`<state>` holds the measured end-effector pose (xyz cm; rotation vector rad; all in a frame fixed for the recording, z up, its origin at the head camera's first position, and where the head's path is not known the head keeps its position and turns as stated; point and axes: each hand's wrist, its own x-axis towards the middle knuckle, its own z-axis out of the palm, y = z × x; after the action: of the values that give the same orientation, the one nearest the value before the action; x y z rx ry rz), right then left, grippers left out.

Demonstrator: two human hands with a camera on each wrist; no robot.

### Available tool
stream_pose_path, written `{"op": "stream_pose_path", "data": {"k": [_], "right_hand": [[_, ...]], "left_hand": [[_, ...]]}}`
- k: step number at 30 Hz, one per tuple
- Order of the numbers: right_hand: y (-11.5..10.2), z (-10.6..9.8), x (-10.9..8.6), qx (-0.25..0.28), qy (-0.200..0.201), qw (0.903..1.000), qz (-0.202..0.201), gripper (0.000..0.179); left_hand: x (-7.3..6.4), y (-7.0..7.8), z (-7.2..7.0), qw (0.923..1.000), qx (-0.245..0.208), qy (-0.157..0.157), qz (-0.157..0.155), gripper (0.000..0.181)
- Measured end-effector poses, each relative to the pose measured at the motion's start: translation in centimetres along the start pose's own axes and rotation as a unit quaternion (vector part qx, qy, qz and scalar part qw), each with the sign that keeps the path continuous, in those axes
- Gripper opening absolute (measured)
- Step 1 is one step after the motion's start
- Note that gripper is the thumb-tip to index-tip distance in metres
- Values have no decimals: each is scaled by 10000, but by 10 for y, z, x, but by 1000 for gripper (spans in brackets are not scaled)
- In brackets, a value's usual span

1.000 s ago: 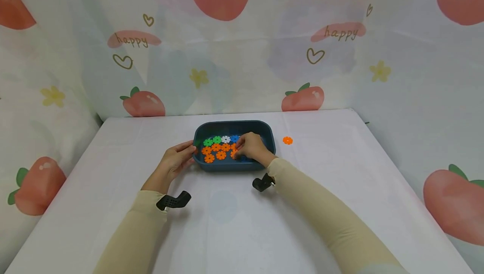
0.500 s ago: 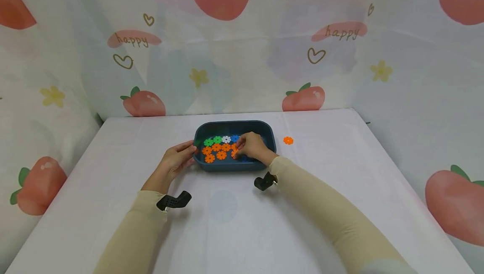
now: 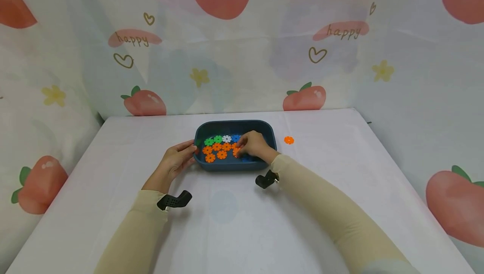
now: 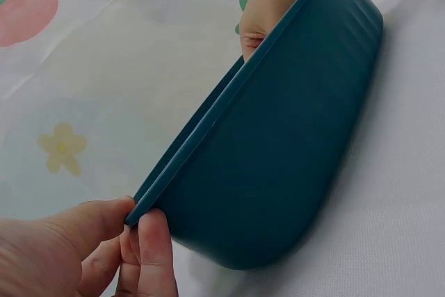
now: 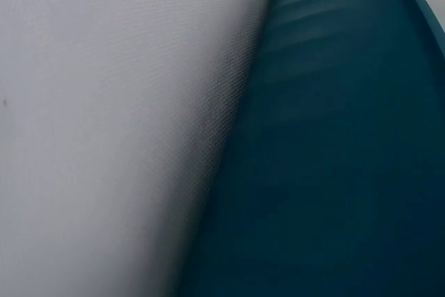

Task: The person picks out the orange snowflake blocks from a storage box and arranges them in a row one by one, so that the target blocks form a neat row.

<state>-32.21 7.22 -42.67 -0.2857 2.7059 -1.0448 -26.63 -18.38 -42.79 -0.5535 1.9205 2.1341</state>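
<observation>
A dark teal plastic basin (image 3: 227,167) stands on the white-covered table, with several flower-shaped plastic discs lying flat inside. Orange discs (image 3: 221,154) lie in front; a row of green (image 3: 209,142), white (image 3: 226,138) and blue discs (image 3: 235,138) is behind them. My left hand (image 3: 175,159) pinches the basin's left rim, thumb on top and fingers underneath in the left wrist view. Reaching over the front rim, my right hand (image 3: 256,143) pinches an orange disc (image 3: 236,152) inside the basin. The right wrist view shows only the basin's outer wall (image 5: 313,158) and tablecloth.
A single orange disc (image 3: 289,140) lies on the table to the right of the basin. Behind the table hangs a printed cloth backdrop (image 3: 242,64). Black wrist cameras (image 3: 175,200) stick out from both sleeves.
The right hand's fingertips and the orange disc at them have shifted very slightly right and away. Left hand and basin hold their places; the head view has drifted a little.
</observation>
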Motion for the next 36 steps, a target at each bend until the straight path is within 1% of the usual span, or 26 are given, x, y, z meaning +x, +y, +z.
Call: {"op": "stream_pose_path", "data": {"k": [9, 15, 22, 29, 36], "right_hand": [[2, -5, 0, -6, 116, 9999, 11, 18], [6, -9, 0, 6, 57, 10000, 20, 17], [5, -16, 0, -11, 11, 9999, 147, 16], [3, -21, -2, 282, -112, 9990, 329, 17], [2, -30, -5, 657, -313, 9970, 278, 19]], "left_hand": [[0, 0, 0, 10000, -13, 1, 10, 47], [1, -1, 0, 10000, -12, -27, -10, 47], [0, 0, 0, 10000, 44, 70, -42, 47], [-1, 0, -1, 9999, 77, 60, -46, 47], [0, -1, -2, 10000, -10, 17, -31, 48]]}}
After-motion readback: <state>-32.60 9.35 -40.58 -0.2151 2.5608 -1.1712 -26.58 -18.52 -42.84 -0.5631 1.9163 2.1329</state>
